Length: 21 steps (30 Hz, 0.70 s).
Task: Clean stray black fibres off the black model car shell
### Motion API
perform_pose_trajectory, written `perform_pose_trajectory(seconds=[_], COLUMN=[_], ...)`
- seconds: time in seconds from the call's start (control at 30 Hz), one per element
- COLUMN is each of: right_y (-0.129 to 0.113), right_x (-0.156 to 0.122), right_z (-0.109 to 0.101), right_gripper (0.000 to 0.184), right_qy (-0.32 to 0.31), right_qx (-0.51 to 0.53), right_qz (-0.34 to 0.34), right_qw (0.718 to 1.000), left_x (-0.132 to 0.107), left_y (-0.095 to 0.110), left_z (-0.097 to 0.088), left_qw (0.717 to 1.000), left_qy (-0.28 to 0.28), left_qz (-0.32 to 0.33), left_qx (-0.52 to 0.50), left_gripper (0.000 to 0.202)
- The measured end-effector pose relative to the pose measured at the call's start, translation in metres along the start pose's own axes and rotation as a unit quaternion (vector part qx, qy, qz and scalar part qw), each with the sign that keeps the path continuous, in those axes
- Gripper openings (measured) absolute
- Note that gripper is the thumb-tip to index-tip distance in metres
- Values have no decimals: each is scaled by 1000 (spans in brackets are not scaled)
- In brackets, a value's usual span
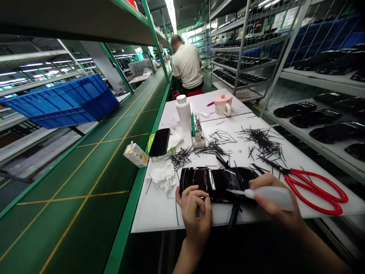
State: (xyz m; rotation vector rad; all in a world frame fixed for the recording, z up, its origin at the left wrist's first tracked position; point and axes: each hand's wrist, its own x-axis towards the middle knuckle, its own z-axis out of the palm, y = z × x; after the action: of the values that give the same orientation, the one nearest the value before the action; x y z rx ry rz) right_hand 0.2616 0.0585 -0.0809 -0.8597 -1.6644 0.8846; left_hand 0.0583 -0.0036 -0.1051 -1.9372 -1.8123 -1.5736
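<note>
A glossy black model car body (222,180) lies on the white table, its doors sticking out on both sides. My left hand (196,207) grips its near left end with curled fingers. In my right hand (273,198) is a translucent white glue bottle (275,195), tilted so its thin nozzle points left, just over the car's near side. Whether the tip touches the car I cannot tell. Large red-handled scissors (316,190) rest right of that hand. Thin black strips (262,142) lie in loose piles beyond the car. Crumpled white tissue (164,176) sits to its left.
Along the left runs a green conveyor belt (114,140), with a drink carton (136,154) at its edge. A phone (160,142), a white bottle (183,112) and a lidded mug (223,104) stand farther back. Racks of black car bodies (327,114) line the right. A person (188,64) sits ahead.
</note>
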Motion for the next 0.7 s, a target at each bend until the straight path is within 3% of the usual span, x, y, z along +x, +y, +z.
perform_pose_trajectory(seconds=[0.1,0.2,0.7], right_y=[4,7,6], right_x=[-1,4,3], right_z=[19,23,26], right_gripper=[12,10,8], right_qy=[-81,-124,-156], right_qx=[3,-37,-109], right_qz=[-96,-116,-144], right_qw=[992,985,971], left_x=[0,-1,-3], left_y=[1,1,1], left_z=[0,0,-3], left_qw=[1000,999,996], left_qy=[11,12,13], left_qz=[-14,-24,-47], left_qx=[-8,-22,-69], left_gripper=[32,31,31])
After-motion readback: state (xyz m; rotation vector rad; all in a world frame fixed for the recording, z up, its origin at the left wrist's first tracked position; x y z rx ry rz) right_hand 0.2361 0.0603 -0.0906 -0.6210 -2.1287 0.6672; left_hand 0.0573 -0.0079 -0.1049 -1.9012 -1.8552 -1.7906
